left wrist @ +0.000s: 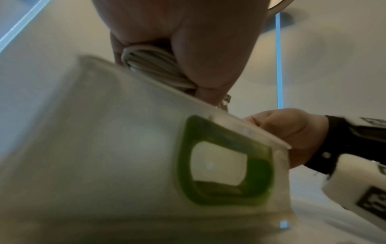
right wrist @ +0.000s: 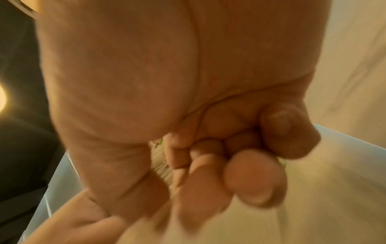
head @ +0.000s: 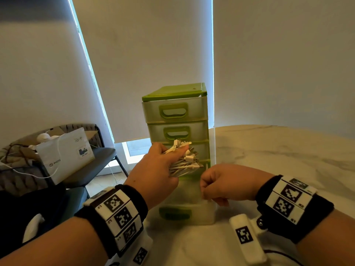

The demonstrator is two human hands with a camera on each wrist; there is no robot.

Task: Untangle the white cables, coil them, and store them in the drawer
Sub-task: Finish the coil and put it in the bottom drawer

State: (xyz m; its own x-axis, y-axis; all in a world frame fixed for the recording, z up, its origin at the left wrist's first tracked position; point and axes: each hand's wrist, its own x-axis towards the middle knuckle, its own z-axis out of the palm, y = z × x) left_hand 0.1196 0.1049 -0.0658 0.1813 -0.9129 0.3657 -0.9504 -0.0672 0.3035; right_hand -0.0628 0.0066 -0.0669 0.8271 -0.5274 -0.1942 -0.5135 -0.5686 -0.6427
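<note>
My left hand (head: 153, 169) grips a coiled bundle of white cables (head: 184, 164), plugs sticking out to the right, in front of the green drawer unit (head: 178, 112). The left wrist view shows the cables (left wrist: 150, 66) wrapped under the left hand's curled fingers (left wrist: 198, 41), just above the drawer (left wrist: 125, 148). The unit's bottom drawer (head: 184, 215), translucent with a green handle, is pulled out toward me. My right hand (head: 217, 185) is curled over this drawer's right rim near the front corner, thumb outside; the right hand (right wrist: 208, 165) looks blurred up close. The drawer's inside is hidden.
The unit stands at the left edge of a pale marble table (head: 278, 150). The upper drawers are pushed in. To the left, off the table, a dark chair holds a white paper bag (head: 65, 154) and loose cords. Window blinds hang behind.
</note>
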